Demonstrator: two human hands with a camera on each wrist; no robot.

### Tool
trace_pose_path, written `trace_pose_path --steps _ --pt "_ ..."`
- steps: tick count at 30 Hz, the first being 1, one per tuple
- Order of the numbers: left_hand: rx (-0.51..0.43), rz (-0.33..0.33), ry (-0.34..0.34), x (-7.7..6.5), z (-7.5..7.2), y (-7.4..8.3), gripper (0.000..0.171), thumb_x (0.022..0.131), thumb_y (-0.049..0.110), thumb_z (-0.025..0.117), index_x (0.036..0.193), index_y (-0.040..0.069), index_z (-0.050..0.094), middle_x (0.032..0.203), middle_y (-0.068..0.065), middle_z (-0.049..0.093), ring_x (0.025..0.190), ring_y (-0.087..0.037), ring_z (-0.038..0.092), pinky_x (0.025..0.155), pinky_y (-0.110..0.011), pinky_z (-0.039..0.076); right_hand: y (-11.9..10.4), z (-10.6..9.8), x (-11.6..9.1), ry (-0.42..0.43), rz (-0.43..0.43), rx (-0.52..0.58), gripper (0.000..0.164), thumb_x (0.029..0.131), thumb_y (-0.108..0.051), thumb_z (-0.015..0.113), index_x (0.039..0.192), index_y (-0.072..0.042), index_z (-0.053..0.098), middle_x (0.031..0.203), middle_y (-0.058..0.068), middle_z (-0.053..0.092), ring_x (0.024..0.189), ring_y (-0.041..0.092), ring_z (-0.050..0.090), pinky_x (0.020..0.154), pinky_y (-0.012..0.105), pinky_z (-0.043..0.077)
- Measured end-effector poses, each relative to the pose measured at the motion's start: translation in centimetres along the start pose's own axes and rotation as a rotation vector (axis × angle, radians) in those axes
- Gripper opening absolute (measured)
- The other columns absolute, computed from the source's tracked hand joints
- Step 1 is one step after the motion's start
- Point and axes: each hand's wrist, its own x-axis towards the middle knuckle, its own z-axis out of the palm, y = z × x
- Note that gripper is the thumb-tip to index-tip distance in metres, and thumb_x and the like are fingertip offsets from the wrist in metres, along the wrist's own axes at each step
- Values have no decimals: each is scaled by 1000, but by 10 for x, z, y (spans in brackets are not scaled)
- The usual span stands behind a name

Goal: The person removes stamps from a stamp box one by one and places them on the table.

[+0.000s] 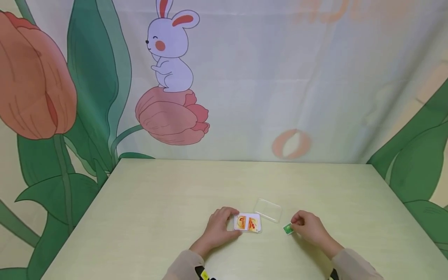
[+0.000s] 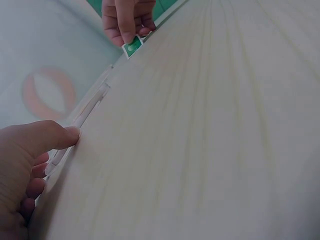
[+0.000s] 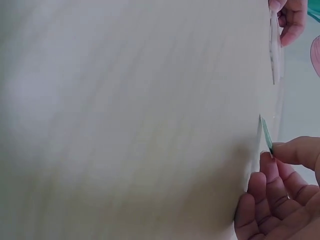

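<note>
My left hand (image 1: pixel 219 227) grips the left end of a small clear case (image 1: pixel 260 231), thumb at its near edge and fingers at the far edge. In the case lie white cards (image 1: pixel 247 223), the top one printed with two orange-yellow pictures. To the right, my right hand (image 1: pixel 309 228) pinches a small green card (image 1: pixel 288 228) with a white border between thumb and fingertips. In the right wrist view the green card (image 3: pixel 266 135) is seen nearly edge-on, tilted, its lower end between thumb and finger.
A clear plastic lid (image 1: pixel 268 210) lies on the pale wooden table (image 1: pixel 168 194), just behind the case and between the hands. Behind the table's far edge hangs a cloth backdrop (image 1: pixel 241 85) printed with a rabbit, tulips and leaves.
</note>
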Motion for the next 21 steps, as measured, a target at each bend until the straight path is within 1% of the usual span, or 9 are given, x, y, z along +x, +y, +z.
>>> trace_pose_path --steps 3,9,15,21 --pt "0 5 -1 0 0 0 50 73 23 76 117 9 57 114 -5 58 100 -19 48 92 -43 37 3 0 0 1 18 1 8 81 -4 67 86 -1 61 75 3 57 68 15 48 57 23 40" --pt "-9 3 -2 0 0 1 50 73 23 76 117 9 57 116 -5 58 103 -21 49 92 -44 37 8 3 2 5 21 7 8 80 -3 67 84 -1 60 74 3 57 68 15 49 57 23 41" --pt "-8 0 -6 1 0 0 50 73 23 76 117 10 57 116 -5 58 103 -20 49 92 -43 37 12 5 3 10 12 -28 9 78 -5 68 82 -3 60 72 2 55 68 15 48 60 25 39" --pt "-2 0 -4 -1 -1 0 49 73 23 75 116 9 57 116 -5 58 103 -21 49 92 -45 37 13 6 4 9 0 -31 10 77 -5 68 83 -3 60 72 1 55 69 15 47 62 26 39"
